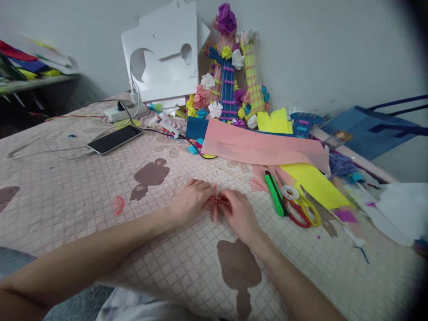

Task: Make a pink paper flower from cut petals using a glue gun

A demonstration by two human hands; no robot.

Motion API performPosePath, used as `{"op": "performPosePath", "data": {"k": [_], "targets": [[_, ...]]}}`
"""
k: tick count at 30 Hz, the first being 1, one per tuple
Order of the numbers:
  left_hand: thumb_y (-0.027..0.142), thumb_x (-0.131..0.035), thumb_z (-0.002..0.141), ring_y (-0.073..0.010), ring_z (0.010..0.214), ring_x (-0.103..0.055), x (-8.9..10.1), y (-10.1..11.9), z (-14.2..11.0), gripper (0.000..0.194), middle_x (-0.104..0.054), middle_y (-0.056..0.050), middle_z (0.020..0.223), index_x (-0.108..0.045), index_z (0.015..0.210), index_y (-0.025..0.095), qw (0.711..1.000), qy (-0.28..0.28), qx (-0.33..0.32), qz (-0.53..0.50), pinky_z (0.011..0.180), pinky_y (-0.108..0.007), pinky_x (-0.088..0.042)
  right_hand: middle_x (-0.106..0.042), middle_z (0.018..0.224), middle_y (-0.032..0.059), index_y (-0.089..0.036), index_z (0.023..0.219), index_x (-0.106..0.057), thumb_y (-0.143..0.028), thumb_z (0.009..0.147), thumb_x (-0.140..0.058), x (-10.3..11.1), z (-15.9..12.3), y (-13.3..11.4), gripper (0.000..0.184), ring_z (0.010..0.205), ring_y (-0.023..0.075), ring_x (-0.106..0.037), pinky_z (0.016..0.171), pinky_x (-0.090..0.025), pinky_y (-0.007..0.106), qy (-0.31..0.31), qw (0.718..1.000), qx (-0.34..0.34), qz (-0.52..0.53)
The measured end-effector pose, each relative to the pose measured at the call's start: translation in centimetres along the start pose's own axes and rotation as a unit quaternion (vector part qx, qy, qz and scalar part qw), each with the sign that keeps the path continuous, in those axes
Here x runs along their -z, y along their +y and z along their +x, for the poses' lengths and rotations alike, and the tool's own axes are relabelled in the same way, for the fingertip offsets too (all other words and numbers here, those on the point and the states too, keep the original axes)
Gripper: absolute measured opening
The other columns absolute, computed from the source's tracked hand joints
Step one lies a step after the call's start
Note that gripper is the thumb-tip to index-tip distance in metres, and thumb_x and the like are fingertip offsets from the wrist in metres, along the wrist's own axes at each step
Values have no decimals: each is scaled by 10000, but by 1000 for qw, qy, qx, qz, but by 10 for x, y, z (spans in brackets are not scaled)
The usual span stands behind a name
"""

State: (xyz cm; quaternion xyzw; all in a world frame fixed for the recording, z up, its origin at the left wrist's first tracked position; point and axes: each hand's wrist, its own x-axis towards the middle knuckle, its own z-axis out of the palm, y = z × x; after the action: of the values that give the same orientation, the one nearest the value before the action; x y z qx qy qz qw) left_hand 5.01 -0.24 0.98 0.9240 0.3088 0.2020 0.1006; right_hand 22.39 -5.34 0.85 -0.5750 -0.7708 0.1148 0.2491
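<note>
Between my two hands is a small pink paper flower (215,201), its narrow petals pointing up, down and sideways. My left hand (192,199) pinches its left side, the fingers closed together. On the other side my right hand (240,213) is closed on the right petals, its thumb and fingertips partly hidden. Both hands rest low over the patterned tablecloth (180,263). To the right of my right hand lie a green box cutter (275,194) and scissors with red and yellow handles (302,214), with a small white roll (290,192) on them.
Pink paper (264,145) and yellow paper (317,185) lie beyond my hands. A glue gun (167,125), a phone (115,139) and a power strip (125,111) with cables are at the back left. Paper-flower decorations (229,89) and a white cut-out board (163,53) lean against the wall.
</note>
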Motion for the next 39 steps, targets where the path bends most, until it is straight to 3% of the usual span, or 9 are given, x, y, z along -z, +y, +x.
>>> {"op": "performPosePath", "data": {"k": [5,12,21,39], "targets": [[156,-476,894,-173,814,-557,-1,1,0,116,-616,-36,829,-557,812,151,1000,-1,-12,-4,781,-317,-407,-597,838,38,-190,818,-574,-149,842,-558,-2,-1,0,51,854,210,-512,773,-400,334,-11,998,14,-56],[162,-552,854,-187,852,-572,0,4,0,56,-632,-37,854,-598,881,145,1000,-14,2,-11,805,-333,-408,-584,765,30,-192,689,-538,-124,826,-553,-2,0,-1,154,799,194,-512,735,-397,315,5,997,20,-70],[183,-500,903,-149,774,-564,6,-5,4,162,-623,-26,783,-621,800,150,998,-36,-43,-18,780,-293,-412,-601,768,28,-194,745,-604,-161,854,-554,-4,-1,3,124,791,188,-529,731,-394,319,-7,997,40,-59],[177,-480,895,-159,780,-551,8,-2,2,146,-608,-29,821,-570,785,142,998,-42,-38,6,731,-283,-402,-591,789,25,-187,755,-589,-149,856,-550,-2,3,1,115,819,185,-516,736,-401,317,-36,998,49,-37]]}}
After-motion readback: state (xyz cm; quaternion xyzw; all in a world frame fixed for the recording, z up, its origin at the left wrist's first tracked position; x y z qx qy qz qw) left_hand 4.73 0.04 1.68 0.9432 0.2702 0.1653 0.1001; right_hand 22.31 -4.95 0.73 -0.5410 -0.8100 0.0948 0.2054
